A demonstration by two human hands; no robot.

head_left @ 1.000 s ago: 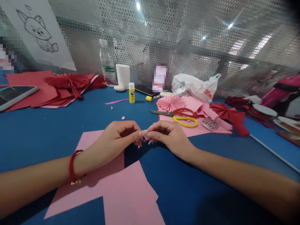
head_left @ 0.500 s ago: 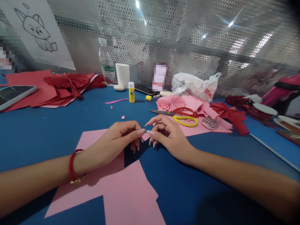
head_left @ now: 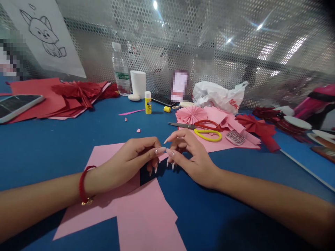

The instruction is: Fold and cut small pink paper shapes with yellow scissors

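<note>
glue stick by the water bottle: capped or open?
Open. The yellow glue stick stands upright showing its white top, and a loose yellow cap lies on the blue table beside it.

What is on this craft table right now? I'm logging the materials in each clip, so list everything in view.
pink paper sheet: 1, pink, flat under the hands
small pink paper piece: 1, pinched between the fingertips of both hands
scissors: 1, red and yellow handles, on pink paper behind the hands
pink paper fan: 1, behind the scissors
glue stick: 1, yellow, upright, centre back
water bottle: 1, clear, back
red paper stack: 1 pile, back left
plastic bag: 1, white, back right
red paper bow: 1, right
left hand: red bracelet on wrist
right hand: bare
</note>
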